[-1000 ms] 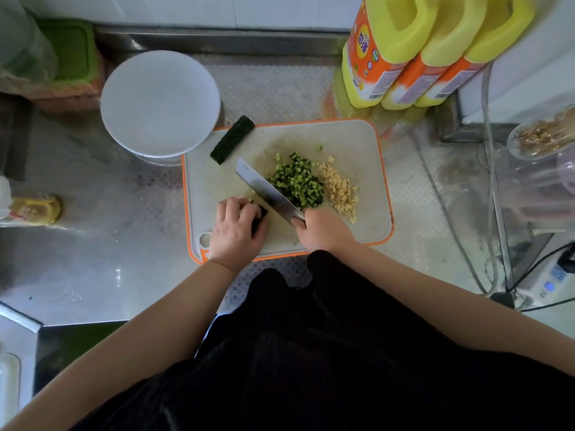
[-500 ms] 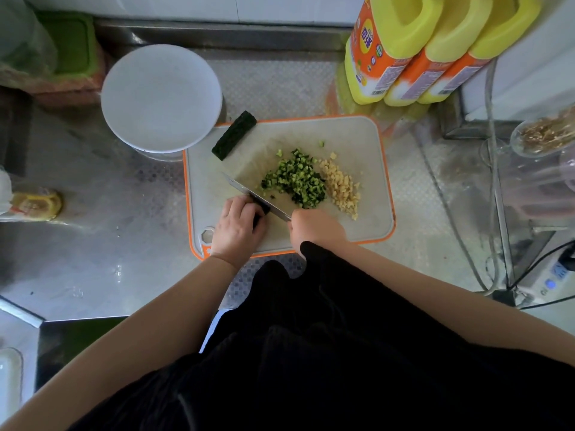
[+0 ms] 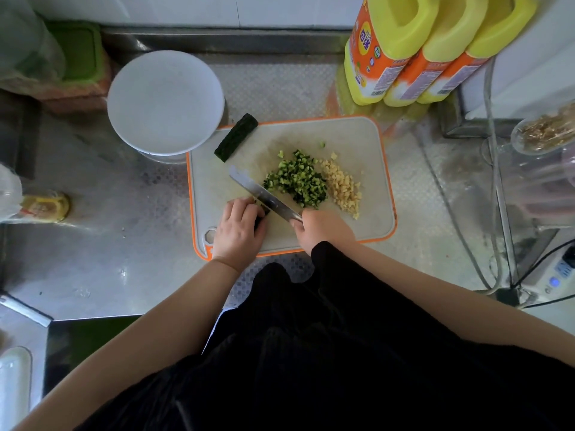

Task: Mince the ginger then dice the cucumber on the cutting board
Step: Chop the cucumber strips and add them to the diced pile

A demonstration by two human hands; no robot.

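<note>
Near the front of the cutting board [image 3: 357,144], a short dark piece of cucumber [image 3: 259,219] lies under the curled fingers of the left hand [image 3: 238,231], which pins it to the board; only a sliver of the piece shows past the fingertips. Just beside those fingertips the knife [image 3: 264,195] slants across the board, its blade resting at the cut end of the piece, its handle gripped by the right hand [image 3: 323,230]. Behind the blade sits a heap of diced cucumber [image 3: 297,183], and touching that heap on its right is a smaller pile of minced ginger [image 3: 342,186]. A few stray green bits lie beyond the heap. At the board's far left corner a longer uncut length of cucumber [image 3: 236,136] lies tilted, partly over the orange rim. A white bowl [image 3: 165,101] stands just beside that corner on the steel counter [image 3: 124,244]. Three yellow bottles [image 3: 435,48] with orange labels lean against the wall behind the board's right end
</note>
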